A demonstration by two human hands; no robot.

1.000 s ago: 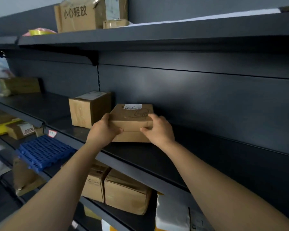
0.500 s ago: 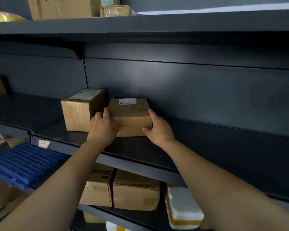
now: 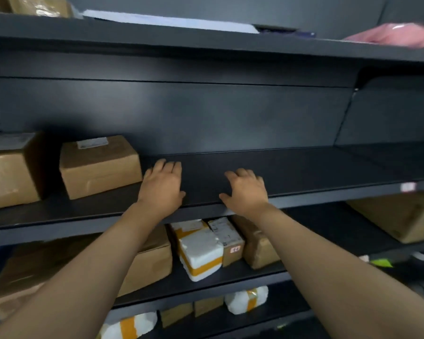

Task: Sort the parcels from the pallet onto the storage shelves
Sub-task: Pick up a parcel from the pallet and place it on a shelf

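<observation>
Your left hand (image 3: pixel 162 186) and right hand (image 3: pixel 247 189) have both released the small cardboard parcel (image 3: pixel 99 165) that they gripped a second ago. The parcel now sits unsupported on the middle shelf (image 3: pixel 291 172), just right of the larger cardboard box (image 3: pixel 10 170), with its white label (image 3: pixel 92 142) facing up. Both hands are now empty, fingers loosely spread, palms down over the bare shelf surface to the right of the parcel; your left hand is just beside its right end. Your view has shifted right, so both boxes now lie at the left of the scene.
</observation>
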